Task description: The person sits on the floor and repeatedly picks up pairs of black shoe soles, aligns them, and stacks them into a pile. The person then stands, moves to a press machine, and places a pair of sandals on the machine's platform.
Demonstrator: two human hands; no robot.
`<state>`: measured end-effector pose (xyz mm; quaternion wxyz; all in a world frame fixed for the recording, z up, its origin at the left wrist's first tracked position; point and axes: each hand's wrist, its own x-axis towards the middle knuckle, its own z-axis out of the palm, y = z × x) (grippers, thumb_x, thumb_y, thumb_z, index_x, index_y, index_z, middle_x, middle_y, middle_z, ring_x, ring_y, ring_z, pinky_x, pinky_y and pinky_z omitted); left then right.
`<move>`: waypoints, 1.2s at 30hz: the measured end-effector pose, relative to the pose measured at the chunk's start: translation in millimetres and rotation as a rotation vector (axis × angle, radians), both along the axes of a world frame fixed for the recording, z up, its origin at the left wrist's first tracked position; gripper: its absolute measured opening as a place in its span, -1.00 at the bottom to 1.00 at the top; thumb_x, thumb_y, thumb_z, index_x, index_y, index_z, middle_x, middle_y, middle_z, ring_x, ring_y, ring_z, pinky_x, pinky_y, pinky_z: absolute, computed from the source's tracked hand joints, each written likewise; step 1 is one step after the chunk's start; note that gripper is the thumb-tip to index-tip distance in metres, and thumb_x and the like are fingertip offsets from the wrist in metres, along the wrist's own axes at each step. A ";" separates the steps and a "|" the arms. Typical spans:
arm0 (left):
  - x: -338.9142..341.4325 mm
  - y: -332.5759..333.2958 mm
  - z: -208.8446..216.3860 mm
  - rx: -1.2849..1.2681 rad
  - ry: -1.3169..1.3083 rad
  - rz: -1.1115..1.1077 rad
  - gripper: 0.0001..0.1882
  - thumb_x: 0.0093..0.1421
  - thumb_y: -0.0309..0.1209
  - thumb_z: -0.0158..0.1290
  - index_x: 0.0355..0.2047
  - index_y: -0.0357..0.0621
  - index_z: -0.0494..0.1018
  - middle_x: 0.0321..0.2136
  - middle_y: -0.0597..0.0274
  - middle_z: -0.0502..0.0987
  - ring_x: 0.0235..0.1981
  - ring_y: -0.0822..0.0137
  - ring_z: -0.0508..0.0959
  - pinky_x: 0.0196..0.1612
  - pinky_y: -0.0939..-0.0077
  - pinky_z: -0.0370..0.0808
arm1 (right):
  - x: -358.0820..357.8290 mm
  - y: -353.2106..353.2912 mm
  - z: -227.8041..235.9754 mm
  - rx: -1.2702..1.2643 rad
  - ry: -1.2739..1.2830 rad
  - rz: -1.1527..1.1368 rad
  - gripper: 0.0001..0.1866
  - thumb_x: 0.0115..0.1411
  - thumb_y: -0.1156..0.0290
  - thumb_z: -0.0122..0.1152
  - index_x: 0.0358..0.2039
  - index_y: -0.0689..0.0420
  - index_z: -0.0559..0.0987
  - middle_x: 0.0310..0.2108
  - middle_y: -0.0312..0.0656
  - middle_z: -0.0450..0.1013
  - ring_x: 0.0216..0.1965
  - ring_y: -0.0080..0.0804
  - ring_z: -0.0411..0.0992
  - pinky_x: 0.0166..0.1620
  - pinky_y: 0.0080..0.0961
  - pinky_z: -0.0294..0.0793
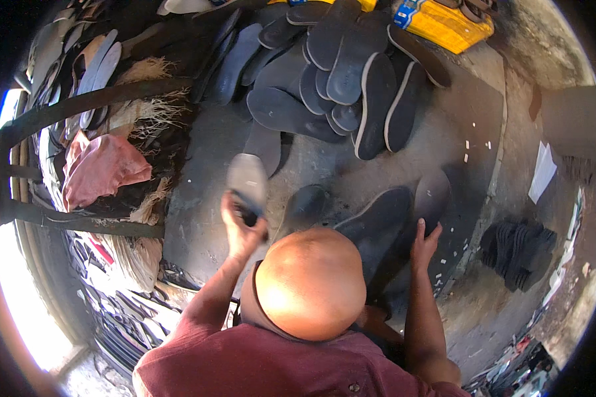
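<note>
While the left hand (244,231) holds a grey-topped sole (247,177) by its near end, fingers curled around a dark part there, the right hand (426,246) has its fingertips against the near end of a dark sole (433,192); from where I stand I cannot tell whether they pinch it or merely rest on it. Between the two lie more dark soles (385,210). The left piece is blurred and held at one end only, so a loose grip could let it twist or drop. Farther off, the heaped soles (351,73) overlap at odd angles; a knock might send some sliding. At the left, a pink cloth (106,169) hangs by a dark frame (93,112), where a sleeve could snag.
</note>
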<state>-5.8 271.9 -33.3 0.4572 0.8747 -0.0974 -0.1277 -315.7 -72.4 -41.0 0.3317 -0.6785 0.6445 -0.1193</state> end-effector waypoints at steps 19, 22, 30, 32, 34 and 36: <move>0.0 -92.5 78.3 0.366 0.517 -0.407 -0.32 0.26 -0.23 0.28 0.23 -0.33 0.24 0.05 -0.46 0.52 0.12 -0.29 0.55 0.17 0.03 0.49 | -2.8 -15.1 -5.8 -0.110 -0.123 -0.052 -0.24 0.38 0.05 0.24 0.31 0.41 0.28 0.30 0.27 0.29 0.32 0.17 0.29 0.35 -0.09 0.24; 14.4 -96.7 57.3 0.196 0.263 -0.207 -0.49 0.16 -0.44 0.30 0.06 -0.29 0.36 -0.12 -0.31 0.58 -0.09 -0.17 0.64 -0.06 0.04 0.56 | 19.8 -20.5 29.8 0.093 -0.338 -0.084 -0.22 0.42 0.03 0.17 0.37 0.40 0.23 0.38 0.29 0.19 0.40 0.18 0.20 0.39 -0.12 0.19; 20.7 -116.5 6.9 0.445 -0.055 -0.405 -0.40 0.10 -0.37 0.32 0.10 -0.24 0.33 -0.03 -0.19 0.53 0.03 -0.19 0.53 0.09 -0.02 0.48 | 1.2 -41.7 -3.5 0.019 -0.151 -0.242 -0.32 0.41 0.01 0.14 0.27 0.36 0.34 0.24 0.25 0.36 0.25 0.11 0.35 0.29 -0.15 0.29; 19.0 -124.4 3.2 0.486 -0.011 -0.390 -0.38 0.10 -0.35 0.33 0.12 -0.21 0.32 0.00 -0.18 0.54 0.05 -0.21 0.53 0.10 -0.01 0.48 | -26.7 -49.0 -22.4 -0.076 -0.135 -0.277 -0.44 0.39 0.06 0.21 0.14 0.31 0.48 0.08 0.08 0.51 0.10 -0.13 0.46 0.19 -0.25 0.38; 16.2 -127.0 5.6 0.509 0.014 -0.353 -0.37 0.11 -0.33 0.33 0.13 -0.17 0.33 0.02 -0.19 0.54 0.07 -0.22 0.53 0.10 -0.01 0.48 | -48.8 -63.6 -31.5 -0.087 -0.217 -0.318 -0.47 0.39 0.07 0.23 0.13 0.28 0.50 0.01 -0.02 0.53 0.02 -0.24 0.46 0.13 -0.31 0.40; 17.0 -127.0 2.7 0.509 0.009 -0.363 -0.36 0.11 -0.33 0.33 0.15 -0.13 0.32 0.00 -0.22 0.55 0.06 -0.24 0.54 0.11 -0.01 0.48 | -49.7 -79.6 -27.2 -0.025 -0.411 -0.372 -0.48 0.39 0.07 0.23 0.12 0.25 0.52 -0.02 -0.09 0.54 -0.02 -0.31 0.47 0.10 -0.35 0.41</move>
